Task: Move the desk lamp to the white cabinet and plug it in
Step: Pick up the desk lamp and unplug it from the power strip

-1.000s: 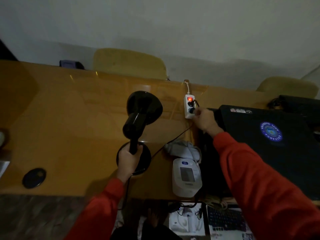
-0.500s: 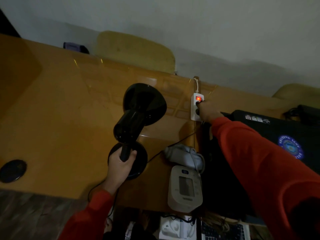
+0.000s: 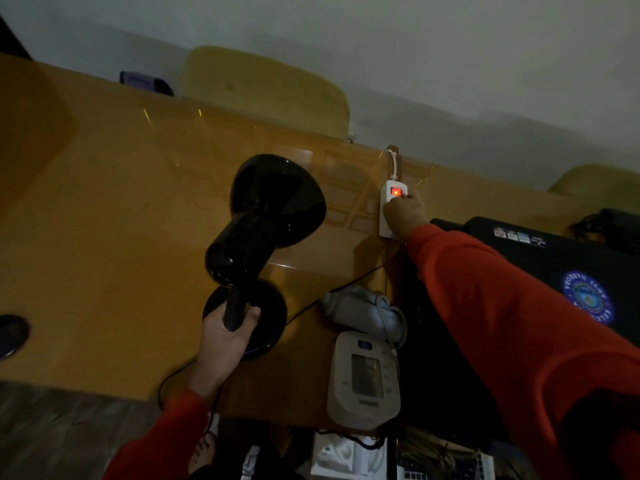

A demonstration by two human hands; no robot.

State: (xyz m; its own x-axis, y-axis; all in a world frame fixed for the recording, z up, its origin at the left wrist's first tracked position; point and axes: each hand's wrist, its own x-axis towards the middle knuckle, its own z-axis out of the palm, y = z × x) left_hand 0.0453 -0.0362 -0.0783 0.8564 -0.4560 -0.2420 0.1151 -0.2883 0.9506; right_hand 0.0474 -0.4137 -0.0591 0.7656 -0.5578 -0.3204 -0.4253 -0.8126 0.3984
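Note:
A black desk lamp [image 3: 263,223] stands on the orange desk [image 3: 104,220], its round shade tilted toward me above a round base. My left hand [image 3: 225,337] is closed around the lamp's thin stem just above the base. The lamp's black cord [image 3: 349,282] runs right toward a white power strip [image 3: 389,209] with a glowing red switch. My right hand [image 3: 403,213] rests on the strip and covers its sockets, fingers closed over the plug area; the plug itself is hidden. No white cabinet is in view.
A white blood pressure monitor [image 3: 363,379] with its grey cuff [image 3: 360,306] lies right of the lamp. A black laptop [image 3: 571,271] with a round blue sticker sits at the right. A dark round disc [image 3: 12,336] is at the left edge; yellow chairs [image 3: 266,88] stand behind the desk.
My right hand moved up the power strip, from its lower end to the sockets just below the red switch. The left hand kept its grip on the lamp stem.

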